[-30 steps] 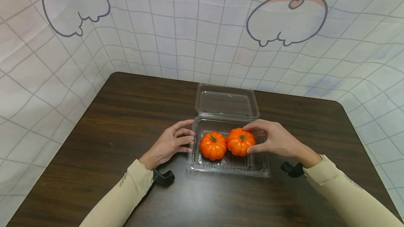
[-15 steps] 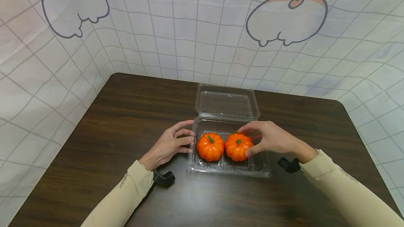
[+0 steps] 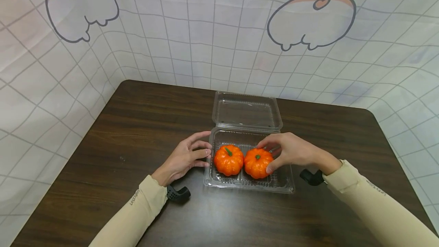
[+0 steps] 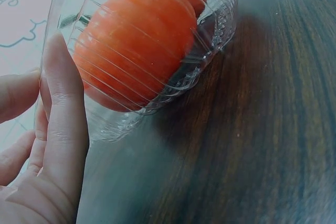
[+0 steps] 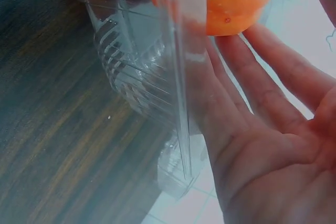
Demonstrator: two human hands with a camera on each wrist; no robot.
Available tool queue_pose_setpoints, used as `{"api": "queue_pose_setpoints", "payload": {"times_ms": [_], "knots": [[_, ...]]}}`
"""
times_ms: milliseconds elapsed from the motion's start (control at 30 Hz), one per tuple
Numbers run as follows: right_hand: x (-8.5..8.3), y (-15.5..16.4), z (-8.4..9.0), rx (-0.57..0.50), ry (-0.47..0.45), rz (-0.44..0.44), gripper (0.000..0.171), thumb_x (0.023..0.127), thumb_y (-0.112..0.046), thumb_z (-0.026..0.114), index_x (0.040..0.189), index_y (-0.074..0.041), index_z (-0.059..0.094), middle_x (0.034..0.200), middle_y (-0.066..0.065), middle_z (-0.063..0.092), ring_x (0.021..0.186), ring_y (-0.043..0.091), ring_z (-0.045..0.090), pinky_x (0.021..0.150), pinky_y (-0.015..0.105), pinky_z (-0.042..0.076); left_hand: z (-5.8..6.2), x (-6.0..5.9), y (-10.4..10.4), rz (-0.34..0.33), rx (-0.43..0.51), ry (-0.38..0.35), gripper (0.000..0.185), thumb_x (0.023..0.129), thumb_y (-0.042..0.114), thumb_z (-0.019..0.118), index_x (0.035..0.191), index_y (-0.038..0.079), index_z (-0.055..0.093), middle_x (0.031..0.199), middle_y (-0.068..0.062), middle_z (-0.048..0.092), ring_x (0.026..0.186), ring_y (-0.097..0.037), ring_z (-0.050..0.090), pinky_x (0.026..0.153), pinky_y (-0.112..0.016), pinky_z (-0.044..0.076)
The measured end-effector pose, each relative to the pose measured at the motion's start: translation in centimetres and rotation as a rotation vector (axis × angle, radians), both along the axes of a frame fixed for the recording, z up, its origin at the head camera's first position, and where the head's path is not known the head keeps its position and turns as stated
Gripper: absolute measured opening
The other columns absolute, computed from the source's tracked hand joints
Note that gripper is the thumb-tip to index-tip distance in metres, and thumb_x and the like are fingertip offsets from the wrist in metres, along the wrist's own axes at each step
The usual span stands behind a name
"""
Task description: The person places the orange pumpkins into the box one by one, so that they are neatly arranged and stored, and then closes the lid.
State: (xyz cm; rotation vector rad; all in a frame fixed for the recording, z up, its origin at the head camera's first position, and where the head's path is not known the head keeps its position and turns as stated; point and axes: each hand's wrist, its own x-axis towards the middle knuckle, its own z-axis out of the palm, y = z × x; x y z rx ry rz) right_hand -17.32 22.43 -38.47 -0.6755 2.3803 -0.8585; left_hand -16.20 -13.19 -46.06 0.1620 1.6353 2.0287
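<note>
Two small orange plastic pumpkins sit in the clear plastic clamshell tray — the one under your right hand has come down over the last second and now rests on the tray floor, touching its neighbour. Your right hand's fingers still curl round that right pumpkin, so it looks placed but not yet let go. The left pumpkin stands upright, ribbed, with a green stem. Your left hand stays at the tray's left wall — fingers loosely straight, touching it. The hinged lid lies open behind the tray.
</note>
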Motion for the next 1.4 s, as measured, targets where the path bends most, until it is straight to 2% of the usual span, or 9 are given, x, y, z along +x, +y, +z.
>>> {"api": "queue_pose_setpoints", "payload": {"times_ms": [200,600,967,1133,1400], "knots": [[0.3,0.2,0.3,0.018,-0.026,-0.003,0.072,0.079,-0.035,0.09,0.14,-0.008,0.062,0.141,0.014,0.065,0.12,0.03,0.071,0.101,0.042,0.06,0.0,0.0,0.1,0.0,-0.004,0.002,0.066,0.099,0.008,0.069,0.157,0.016,0.039,0.115,-0.003,0.062,0.089,-0.016,0.066,0.077,-0.032,0.065],[0.6,1.2,0.7,-0.078,-0.034,-0.002,0.074,0.083,-0.03,0.088,0.144,-0.004,0.057,0.146,0.018,0.061,0.128,0.035,0.064,0.104,0.039,0.058,-0.1,0.0,0.2,0.011,-0.017,-0.01,0.062,0.099,0.008,0.068,0.155,0.02,0.043,0.116,-0.005,0.062,0.09,-0.017,0.066,0.078,-0.032,0.065],[1.2,2.8,1.4,-0.12,0.072,-0.058,0.072,0.081,-0.033,0.089,0.142,-0.008,0.06,0.14,0.017,0.066,0.12,0.035,0.068,0.103,0.044,0.057,-0.3,0.0,0.2,0.009,-0.013,0.005,0.062,0.099,0.008,0.069,0.154,0.019,0.043,0.117,-0.007,0.061,0.091,-0.017,0.065,0.079,-0.033,0.065],[1.3,3.5,1.5,-0.141,0.118,-0.102,0.069,0.082,-0.03,0.088,0.142,-0.009,0.06,0.141,0.017,0.065,0.118,0.033,0.069,0.099,0.041,0.059,-0.3,0.0,0.1,0.005,-0.015,0.006,0.063,0.099,0.009,0.069,0.155,0.019,0.043,0.117,-0.006,0.062,0.091,-0.016,0.065,0.079,-0.033,0.065],[1.3,4.6,1.7,-0.188,0.151,-0.198,0.067,0.083,-0.025,0.087,0.142,-0.009,0.06,0.137,0.013,0.067,0.113,0.021,0.071,0.095,0.026,0.061,-0.3,0.0,0.1,0.008,-0.013,0.008,0.063,0.1,0.008,0.068,0.156,0.018,0.041,0.115,-0.005,0.062,0.09,-0.016,0.066,0.078,-0.032,0.065]]}}
